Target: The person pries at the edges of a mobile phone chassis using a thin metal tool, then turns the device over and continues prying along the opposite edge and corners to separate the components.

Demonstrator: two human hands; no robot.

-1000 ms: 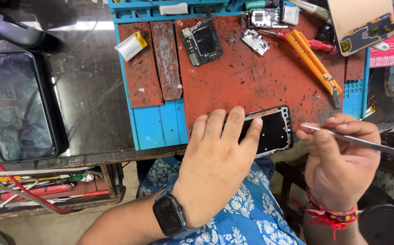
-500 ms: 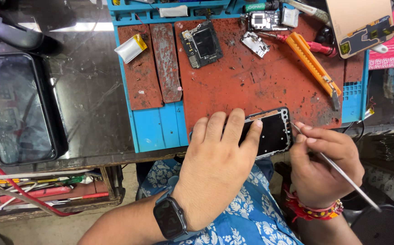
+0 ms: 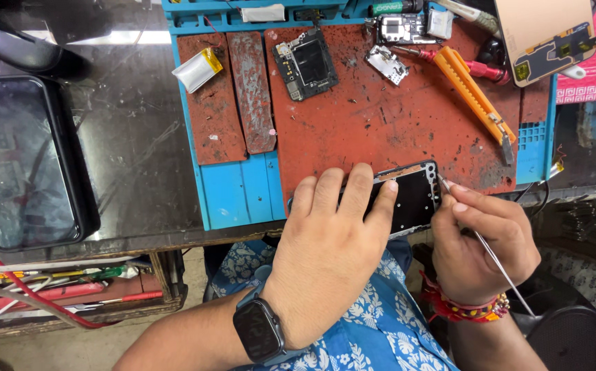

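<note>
My left hand [image 3: 329, 247] lies flat over an opened black phone frame [image 3: 415, 196] at the front edge of the red repair mat [image 3: 394, 124], pressing it down. My right hand [image 3: 483, 244] pinches thin metal tweezers [image 3: 490, 254] whose tip touches the frame's right edge. A dark smartwatch sits on my left wrist, and red threads circle my right wrist.
On the mat lie a circuit board [image 3: 306, 63], a small metal shield [image 3: 387, 64] and an orange utility knife [image 3: 473, 93]. A silver battery pouch [image 3: 197, 70] rests on the left strip. A gold phone back [image 3: 545, 38] is top right. A black tray [image 3: 27, 161] stands left.
My right hand has moved left toward the phone frame, and the tweezers have swung from nearly level to steeply tilted, tip now at the frame's edge. My left hand has stayed put.
</note>
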